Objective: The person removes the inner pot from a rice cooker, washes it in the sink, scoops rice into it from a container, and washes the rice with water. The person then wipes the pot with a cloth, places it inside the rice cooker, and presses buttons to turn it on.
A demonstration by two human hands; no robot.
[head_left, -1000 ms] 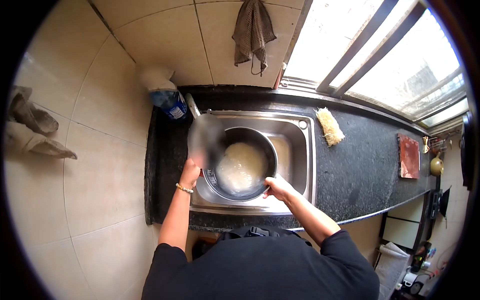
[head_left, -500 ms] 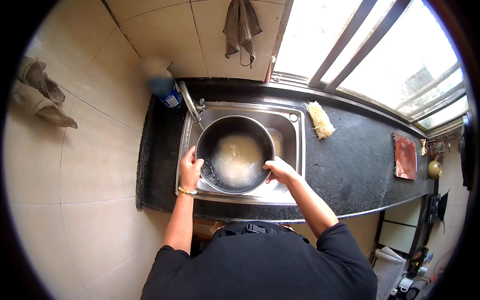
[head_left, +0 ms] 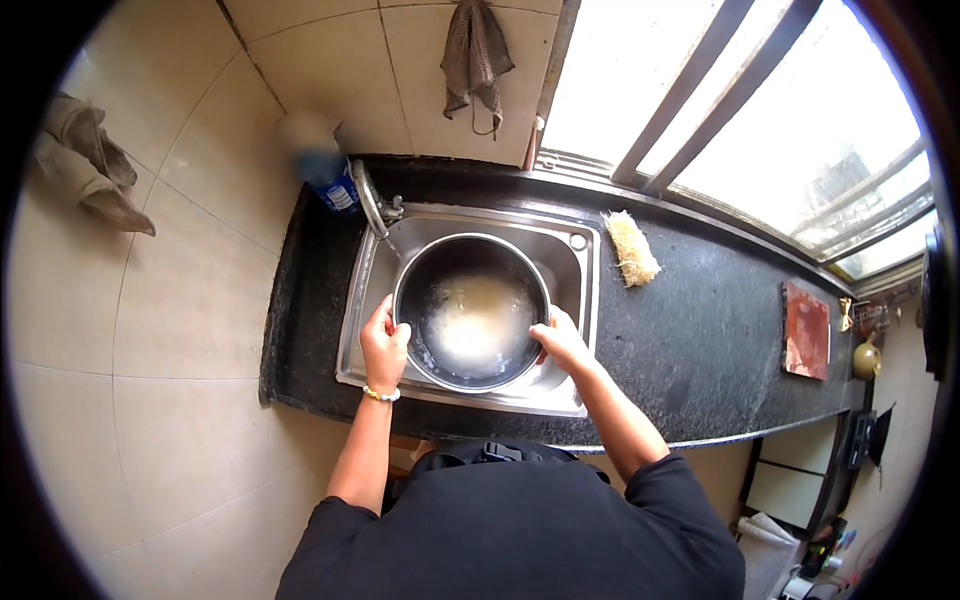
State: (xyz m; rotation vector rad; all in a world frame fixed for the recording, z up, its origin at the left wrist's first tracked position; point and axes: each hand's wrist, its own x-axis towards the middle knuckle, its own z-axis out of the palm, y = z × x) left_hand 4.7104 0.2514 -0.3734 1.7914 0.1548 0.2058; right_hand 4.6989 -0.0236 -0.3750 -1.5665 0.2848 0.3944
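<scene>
A round dark pot (head_left: 472,375) with cloudy liquid and a pale layer inside is held over the steel sink (head_left: 575,260). My left hand (head_left: 384,342) grips its left rim, thumb on top. On the right rim my right hand (head_left: 560,341) is closed, fingers tucked under the edge. The faucet (head_left: 370,200) is just beyond the pot's upper left side. Whether the pot touches the sink bottom cannot be seen.
A loofah-like pale bundle (head_left: 631,248) lies right of the sink on the black counter (head_left: 700,300). Farther right is a red-brown board (head_left: 806,330). A blue-labelled bottle (head_left: 328,182) stands behind left; a brown cloth (head_left: 476,60) hangs on the wall.
The left hand has come down from the blurred area by the faucet to the pot's rim. The pot now sits more level, and the faucet is uncovered. The view has shifted slightly.
</scene>
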